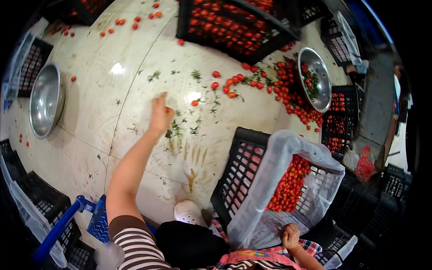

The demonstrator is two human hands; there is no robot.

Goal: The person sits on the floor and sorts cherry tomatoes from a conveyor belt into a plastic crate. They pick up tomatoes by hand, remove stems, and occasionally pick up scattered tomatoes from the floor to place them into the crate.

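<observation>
My left hand (160,114) reaches out over the tiled floor, blurred, its index finger extended. A small red cherry tomato (167,109) shows between thumb and palm. Just below that hand lie green stem scraps (173,130). My right hand (291,237) is curled into a fist at the near side of a black plastic crate (241,172); whatever may be inside the fist is hidden. Clear plastic film (261,189) lines the tilted crate and folds over its rim. Inside, a pile of cherry tomatoes (290,185) rests toward the far side.
A steel bowl (314,81) with tomatoes and stems tilts on a heap of tomatoes (290,87). Another steel bowl (45,101) stands left. Beyond is a full black crate (233,27). Loose tomatoes (233,81) dot the floor. A blue handle (60,226) rises at lower left.
</observation>
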